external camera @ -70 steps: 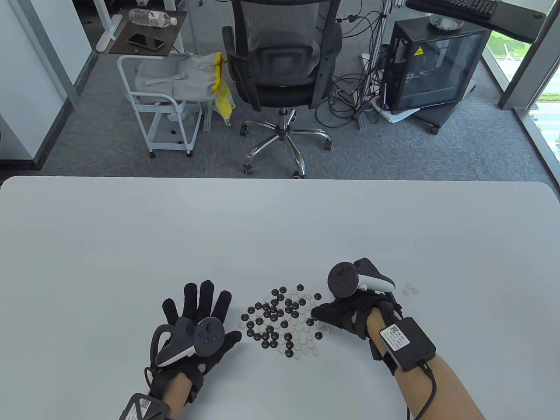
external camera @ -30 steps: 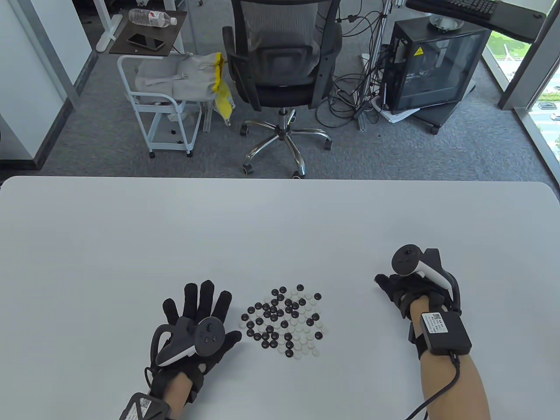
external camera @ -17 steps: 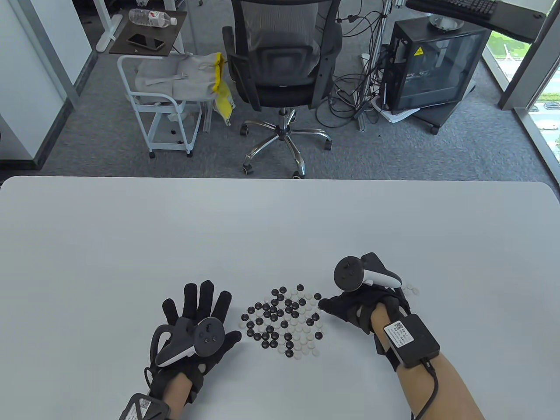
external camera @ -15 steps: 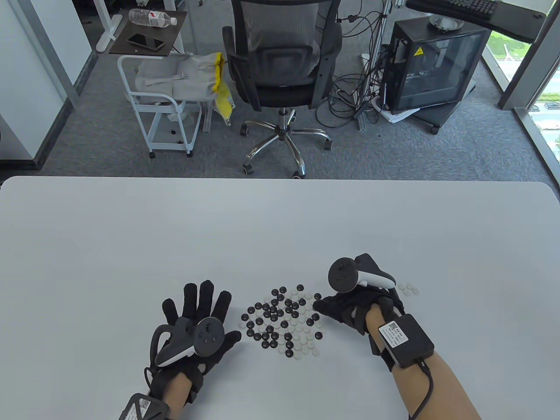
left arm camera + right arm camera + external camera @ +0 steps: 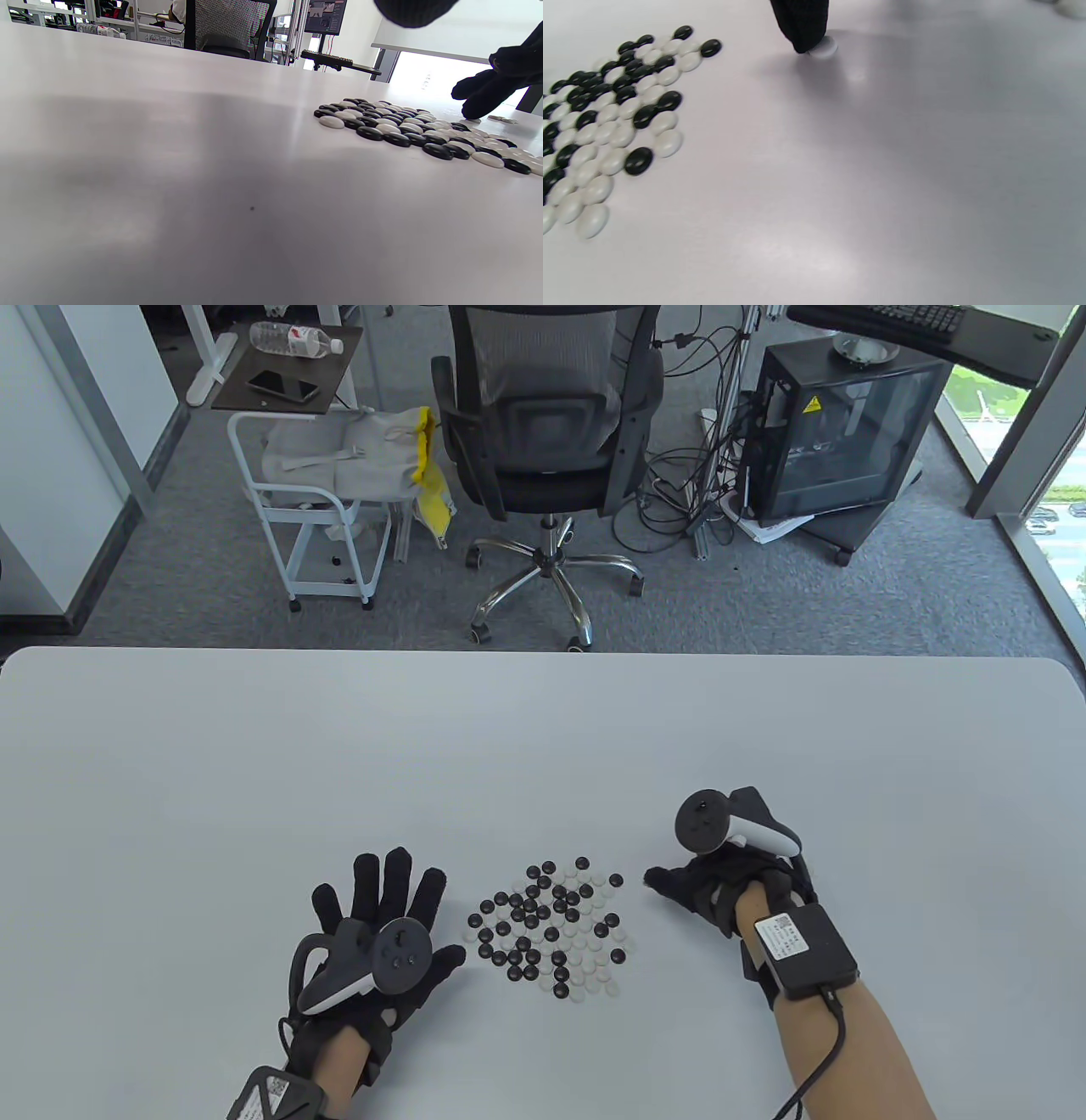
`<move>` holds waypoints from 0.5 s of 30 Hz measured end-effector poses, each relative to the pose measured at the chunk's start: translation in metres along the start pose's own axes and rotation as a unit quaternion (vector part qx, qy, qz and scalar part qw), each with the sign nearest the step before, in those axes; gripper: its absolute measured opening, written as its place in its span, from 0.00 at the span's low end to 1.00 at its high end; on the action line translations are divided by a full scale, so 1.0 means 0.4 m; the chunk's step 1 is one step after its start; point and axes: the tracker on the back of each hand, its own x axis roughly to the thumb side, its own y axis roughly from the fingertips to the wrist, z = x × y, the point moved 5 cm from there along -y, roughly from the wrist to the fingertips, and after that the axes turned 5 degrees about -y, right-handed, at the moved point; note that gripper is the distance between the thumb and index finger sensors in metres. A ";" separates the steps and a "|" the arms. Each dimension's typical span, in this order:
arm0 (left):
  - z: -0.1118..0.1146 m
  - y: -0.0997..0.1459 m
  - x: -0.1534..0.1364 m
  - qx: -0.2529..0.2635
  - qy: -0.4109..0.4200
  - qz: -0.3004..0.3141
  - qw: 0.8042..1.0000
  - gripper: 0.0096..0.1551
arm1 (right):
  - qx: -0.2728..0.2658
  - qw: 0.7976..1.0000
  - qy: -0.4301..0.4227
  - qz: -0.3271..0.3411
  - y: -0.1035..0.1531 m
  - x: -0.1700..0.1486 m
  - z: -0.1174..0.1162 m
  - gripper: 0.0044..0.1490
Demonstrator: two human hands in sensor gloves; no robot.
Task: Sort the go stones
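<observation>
Table (image 5: 543, 746), stone cluster (image 5: 551, 929) elongated front-to-back

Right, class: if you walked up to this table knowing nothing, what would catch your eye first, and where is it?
First, the mixed patch of black and white Go stones in the middle of the white table, between the gloved hands. Then the right hand just right of that patch, one fingertip pressing a single white stone against the table. The left hand lies flat, fingers spread, to the patch's left.

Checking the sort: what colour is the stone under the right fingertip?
White; the stone under the right hand's fingertip shows best in the right wrist view.
</observation>
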 end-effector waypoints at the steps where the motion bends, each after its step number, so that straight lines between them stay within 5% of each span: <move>1: 0.000 0.000 0.000 0.000 0.000 0.000 1.000 0.52 | -0.007 1.000 -0.001 -0.009 0.004 -0.019 0.005 0.46; 7: 0.004 -0.003 0.001 -0.003 -0.004 0.000 1.000 0.52 | -0.045 0.996 -0.026 -0.068 0.037 -0.138 0.032 0.46; 15: 0.008 -0.007 0.004 -0.010 -0.008 0.000 1.000 0.53 | -0.071 0.992 -0.045 -0.091 0.052 -0.198 0.043 0.46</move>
